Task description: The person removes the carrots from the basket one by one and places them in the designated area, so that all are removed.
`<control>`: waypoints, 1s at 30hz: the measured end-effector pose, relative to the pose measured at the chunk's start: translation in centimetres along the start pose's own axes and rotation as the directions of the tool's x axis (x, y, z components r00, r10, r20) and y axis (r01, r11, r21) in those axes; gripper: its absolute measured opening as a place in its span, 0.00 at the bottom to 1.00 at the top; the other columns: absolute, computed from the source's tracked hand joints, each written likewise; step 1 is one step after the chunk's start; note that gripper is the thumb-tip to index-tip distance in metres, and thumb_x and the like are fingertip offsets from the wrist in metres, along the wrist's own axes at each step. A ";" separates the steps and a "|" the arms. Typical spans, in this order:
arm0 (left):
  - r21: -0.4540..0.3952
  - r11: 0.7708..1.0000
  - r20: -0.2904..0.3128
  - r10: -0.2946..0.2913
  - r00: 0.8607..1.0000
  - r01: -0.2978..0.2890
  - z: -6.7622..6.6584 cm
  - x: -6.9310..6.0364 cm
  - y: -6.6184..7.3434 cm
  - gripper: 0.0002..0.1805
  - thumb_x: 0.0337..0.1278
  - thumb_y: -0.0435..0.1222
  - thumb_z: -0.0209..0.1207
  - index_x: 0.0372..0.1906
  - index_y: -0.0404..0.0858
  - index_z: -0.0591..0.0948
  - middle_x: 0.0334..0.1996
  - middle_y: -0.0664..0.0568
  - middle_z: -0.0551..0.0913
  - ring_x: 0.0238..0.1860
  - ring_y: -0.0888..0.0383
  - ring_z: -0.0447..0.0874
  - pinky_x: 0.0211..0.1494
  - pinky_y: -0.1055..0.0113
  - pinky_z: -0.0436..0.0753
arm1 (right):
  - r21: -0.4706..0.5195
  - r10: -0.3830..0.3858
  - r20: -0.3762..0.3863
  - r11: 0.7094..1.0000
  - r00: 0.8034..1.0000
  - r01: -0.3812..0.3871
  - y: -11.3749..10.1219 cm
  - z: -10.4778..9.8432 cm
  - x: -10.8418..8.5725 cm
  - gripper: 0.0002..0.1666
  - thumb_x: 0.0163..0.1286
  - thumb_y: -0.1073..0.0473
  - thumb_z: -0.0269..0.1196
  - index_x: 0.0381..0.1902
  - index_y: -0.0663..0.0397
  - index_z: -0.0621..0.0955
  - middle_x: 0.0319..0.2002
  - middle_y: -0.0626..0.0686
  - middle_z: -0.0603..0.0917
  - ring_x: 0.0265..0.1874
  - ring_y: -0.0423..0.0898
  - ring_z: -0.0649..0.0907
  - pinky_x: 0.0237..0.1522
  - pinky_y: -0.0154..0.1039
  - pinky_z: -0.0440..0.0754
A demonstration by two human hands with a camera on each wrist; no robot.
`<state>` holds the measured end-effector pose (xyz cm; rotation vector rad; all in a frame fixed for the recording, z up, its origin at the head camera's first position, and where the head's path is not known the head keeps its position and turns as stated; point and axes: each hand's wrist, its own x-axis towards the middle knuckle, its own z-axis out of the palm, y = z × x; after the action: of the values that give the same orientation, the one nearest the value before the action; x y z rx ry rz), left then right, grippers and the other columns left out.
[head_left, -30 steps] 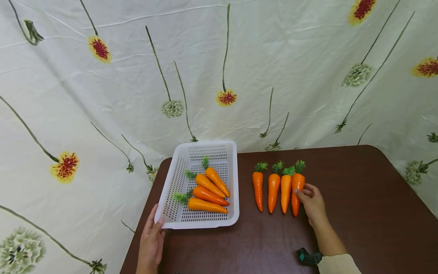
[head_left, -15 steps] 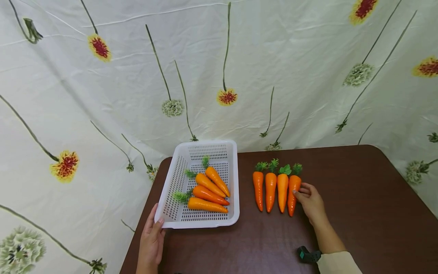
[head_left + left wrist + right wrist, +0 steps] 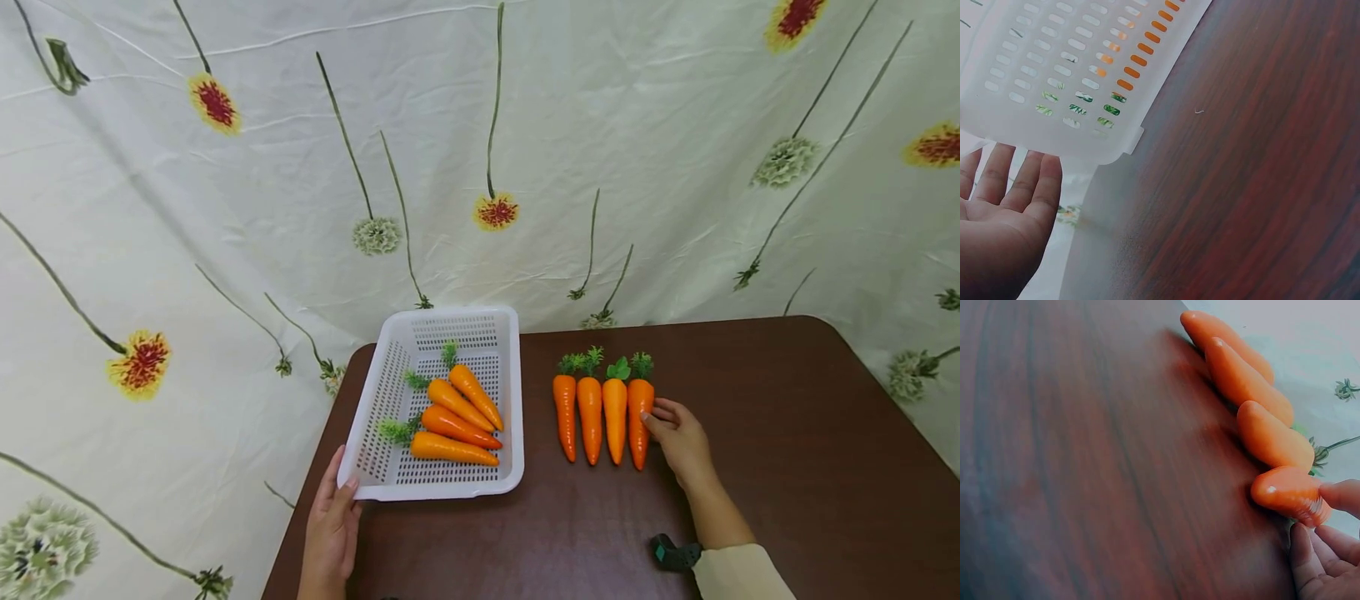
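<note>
My left hand (image 3: 332,525) holds the near left corner of a white perforated plastic basket (image 3: 514,392), thumb on the rim. Several carrots with green tops, one of them the lowest carrot (image 3: 450,450), lie inside it. In the left wrist view the fingers (image 3: 1044,187) reach up to the basket's wall (image 3: 1066,137). To the right of the basket, several carrots lie side by side with tops pointing away. My right hand (image 3: 684,442) pinches the rightmost carrot (image 3: 639,408) of this row, thumb above and fingers along its right side, also visible in the right wrist view.
A dark brown wooden table (image 3: 787,467) bears everything, its far edge against a white flowered cloth (image 3: 637,125). A black device (image 3: 675,553) sits at the right wrist. A strip of table separates basket and carrot row.
My right hand has shifted the rightmost carrot to the left, and the two carrots beside it have slid left too, so the row is tighter. Left hand and basket stay put.
</note>
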<state>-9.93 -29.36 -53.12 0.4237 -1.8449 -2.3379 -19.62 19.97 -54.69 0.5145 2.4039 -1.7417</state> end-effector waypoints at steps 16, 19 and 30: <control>0.017 0.999 -0.032 -0.033 0.999 0.033 0.2 0.0 0.1 0.31 0.79 0.39 0.48 0.80 0.52 0.57 0.69 0.61 0.69 0.62 0.66 0.78 0.60 0.75 0.79 | 0.045 0.001 -0.014 0.999 1.000 0.000 0.2 -0.1 -0.2 0.37 0.75 0.49 0.60 0.75 0.58 0.65 0.68 0.64 0.73 0.51 0.42 0.82 0.48 0.28 0.81; 0.017 0.999 -0.033 -0.031 0.999 0.031 0.2 0.0 0.0 0.31 0.79 0.39 0.49 0.80 0.52 0.57 0.69 0.61 0.69 0.62 0.66 0.78 0.60 0.75 0.79 | 0.042 -0.001 -0.023 0.999 1.000 0.001 0.2 -0.1 -0.3 0.37 0.75 0.49 0.61 0.75 0.58 0.65 0.68 0.63 0.73 0.44 0.32 0.80 0.49 0.29 0.81; -0.004 1.000 -0.010 0.005 1.000 -0.005 0.1 -0.2 0.1 0.31 0.78 0.38 0.49 0.80 0.51 0.57 0.68 0.64 0.71 0.61 0.67 0.79 0.60 0.75 0.79 | 0.074 -0.010 -0.065 0.997 0.998 0.015 -0.1 -0.2 -0.5 0.33 0.76 0.51 0.59 0.73 0.57 0.67 0.68 0.62 0.74 0.37 0.22 0.76 0.46 0.27 0.80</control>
<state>-9.78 -29.22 -52.99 0.4294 -1.8342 -2.3314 -19.15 20.05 -54.39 0.5741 2.3975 -1.8532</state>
